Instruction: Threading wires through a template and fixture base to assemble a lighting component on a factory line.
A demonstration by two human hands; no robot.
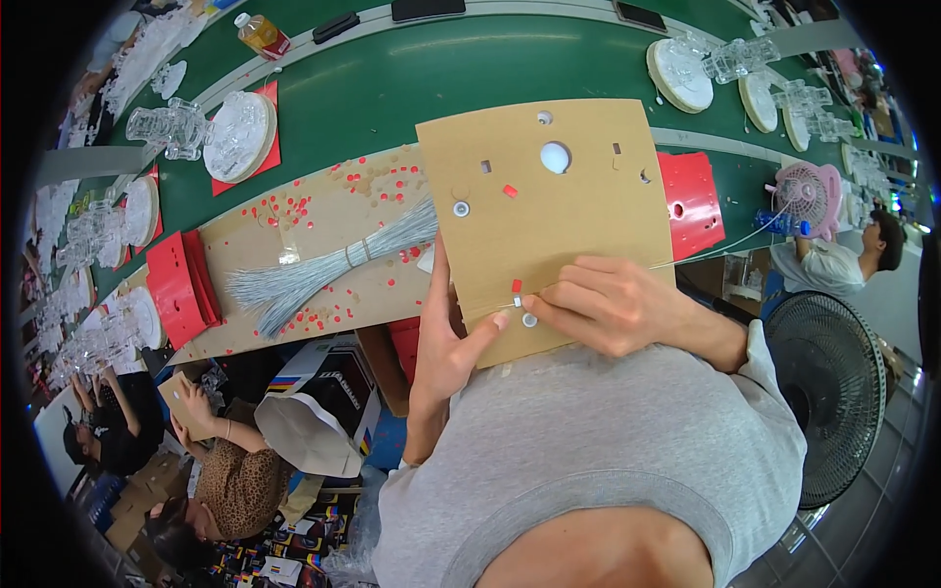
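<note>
two hands at the lower edge of a punched cardboard sheet

the left hand (446,343) holds the brown cardboard sheet (549,211) from its left lower edge, palm behind the sheet, thumb stretched across the front and pressed flat against it. the thumb tip lies just beside a small white slot piece (517,301) and a round white grommet (529,319). the other left fingers are hidden behind the sheet, so i cannot tell how they are set.

the right hand (613,304) comes in from the right and rests on the front of the sheet. its fingers are curled and pressed together, and the fingertips (539,299) pinch at the white slot piece; what exactly sits between them is too small to tell. a small red tab (516,285) shows just above these fingertips. a thin wire (745,240) runs away to the right from behind the right hand.

higher on the sheet, well above the fingers, are a second red tab (510,190), another grommet (461,209), a large round hole (555,157) and a few small rectangular cuts.

left of the left hand, on a flat cardboard-covered bench (323,211), lies a bundle of silvery wires (323,269) among scattered red dots. beyond that is a stack of red cards (181,279). behind the sheet, right of the fingers, a red panel (691,201) lies on the green table (441,69). a black floor fan (828,392) stands to the right of the right wrist.
</note>
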